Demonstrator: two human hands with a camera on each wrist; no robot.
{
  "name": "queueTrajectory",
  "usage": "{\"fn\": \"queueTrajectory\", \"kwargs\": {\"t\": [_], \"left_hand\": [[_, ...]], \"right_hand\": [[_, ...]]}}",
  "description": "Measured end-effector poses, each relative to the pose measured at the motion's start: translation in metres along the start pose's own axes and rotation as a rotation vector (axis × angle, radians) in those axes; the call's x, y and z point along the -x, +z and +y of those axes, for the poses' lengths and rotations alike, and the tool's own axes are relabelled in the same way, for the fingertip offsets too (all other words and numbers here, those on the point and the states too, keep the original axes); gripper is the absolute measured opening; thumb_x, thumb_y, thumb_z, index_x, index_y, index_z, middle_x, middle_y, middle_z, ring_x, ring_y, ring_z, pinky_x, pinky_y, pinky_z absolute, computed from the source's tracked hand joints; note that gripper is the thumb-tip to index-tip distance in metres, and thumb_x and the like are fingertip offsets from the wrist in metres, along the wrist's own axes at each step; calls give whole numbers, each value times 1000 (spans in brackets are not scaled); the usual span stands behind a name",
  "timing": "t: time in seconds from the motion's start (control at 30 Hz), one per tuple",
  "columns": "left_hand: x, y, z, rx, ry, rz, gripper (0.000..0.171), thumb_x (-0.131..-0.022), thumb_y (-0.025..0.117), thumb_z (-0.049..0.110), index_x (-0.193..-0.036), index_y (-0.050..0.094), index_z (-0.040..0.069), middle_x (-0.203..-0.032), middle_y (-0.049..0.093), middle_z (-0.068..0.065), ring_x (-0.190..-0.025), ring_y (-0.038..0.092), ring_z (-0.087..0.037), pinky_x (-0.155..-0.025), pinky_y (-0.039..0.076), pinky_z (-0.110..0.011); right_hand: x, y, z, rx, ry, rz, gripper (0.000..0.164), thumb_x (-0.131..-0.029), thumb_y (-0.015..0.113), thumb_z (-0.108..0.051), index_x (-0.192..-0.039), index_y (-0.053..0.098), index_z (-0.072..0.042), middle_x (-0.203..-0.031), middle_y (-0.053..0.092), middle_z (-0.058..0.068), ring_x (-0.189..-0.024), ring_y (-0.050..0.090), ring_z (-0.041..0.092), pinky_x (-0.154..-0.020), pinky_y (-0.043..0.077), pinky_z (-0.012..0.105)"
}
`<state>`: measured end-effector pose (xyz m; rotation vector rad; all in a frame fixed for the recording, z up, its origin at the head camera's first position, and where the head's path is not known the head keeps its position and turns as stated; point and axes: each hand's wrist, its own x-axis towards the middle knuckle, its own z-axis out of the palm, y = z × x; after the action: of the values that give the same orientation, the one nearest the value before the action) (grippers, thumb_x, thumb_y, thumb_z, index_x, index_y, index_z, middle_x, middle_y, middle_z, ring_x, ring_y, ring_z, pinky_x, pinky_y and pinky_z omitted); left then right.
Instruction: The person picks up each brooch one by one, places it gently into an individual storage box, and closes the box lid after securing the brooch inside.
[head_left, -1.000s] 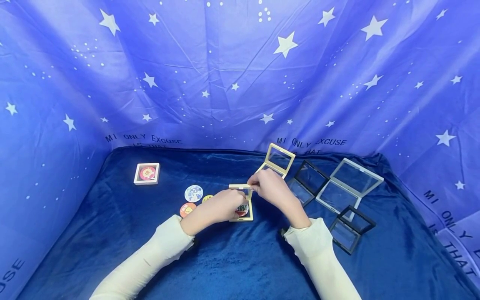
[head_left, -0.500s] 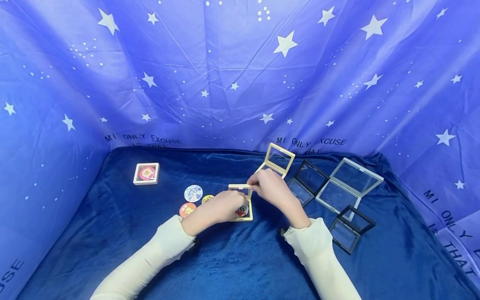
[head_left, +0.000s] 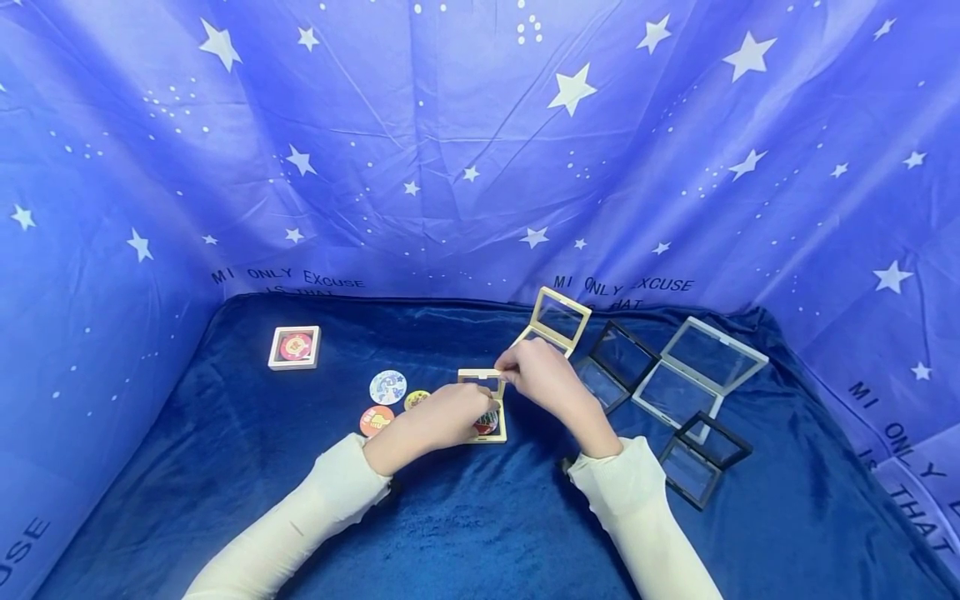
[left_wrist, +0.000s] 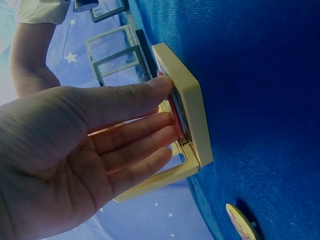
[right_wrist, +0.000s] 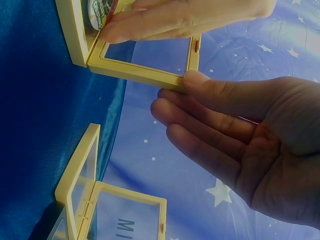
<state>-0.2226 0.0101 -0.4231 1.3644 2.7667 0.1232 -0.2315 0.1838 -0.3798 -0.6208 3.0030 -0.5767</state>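
A small hinged display frame in pale yellow (head_left: 503,429) stands opened on the blue cloth, its lid raised toward the back. My left hand (head_left: 450,412) pinches a round badge (right_wrist: 99,14) between thumb and fingers, inside the frame's base. The badge's red edge (left_wrist: 176,115) shows side-on in the left wrist view; part of its face is covered by my fingers. At the raised lid (right_wrist: 135,72), my right hand (head_left: 547,375) holds a corner between thumb and fingers. The other right fingers lie behind it, loosely bent.
Left of my left hand lie a blue-and-white badge (head_left: 387,387), an orange badge (head_left: 376,420) and a yellow badge (head_left: 416,401). A white frame (head_left: 315,346) with a red badge stands far left. Another yellow frame (head_left: 566,301), black frames (head_left: 636,337) and a larger pale frame (head_left: 717,337) crowd the right.
The left fingers shift slightly at the badge, and a little more of its face shows. The right hand stays on the lid; the other objects have not moved.
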Motion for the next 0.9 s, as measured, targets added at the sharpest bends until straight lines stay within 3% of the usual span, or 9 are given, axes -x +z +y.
{"fn": "queueTrajectory", "kwargs": {"t": [0.53, 0.73, 0.9], "left_hand": [[1, 0, 1, 57, 3, 36, 29, -87, 82, 18, -113, 75, 9, -101, 73, -3, -87, 69, -13, -75, 58, -30], [1, -4, 0, 56, 28, 116, 18, -92, 75, 20, -107, 74, 9, -96, 71, -2, -80, 65, -10, -69, 55, -30], [3, -9, 0, 89, 38, 195, 21, -95, 70, 17, -112, 75, 7, -106, 74, -3, -86, 69, -12, -73, 57, -33]], "right_hand": [[0, 1, 0, 2, -12, 2, 9, -93, 73, -8, -98, 81, -9, -93, 79, 4, -80, 70, 16, -75, 57, 35], [0, 1, 1, 10, -23, 7, 9, -92, 73, -7, -95, 81, -10, -91, 78, 3, -79, 71, 16, -75, 58, 35], [-1, 1, 2, 4, -23, 4, 9, -93, 73, -7, -95, 81, -10, -90, 78, 3, -77, 70, 15, -74, 58, 34]]}}
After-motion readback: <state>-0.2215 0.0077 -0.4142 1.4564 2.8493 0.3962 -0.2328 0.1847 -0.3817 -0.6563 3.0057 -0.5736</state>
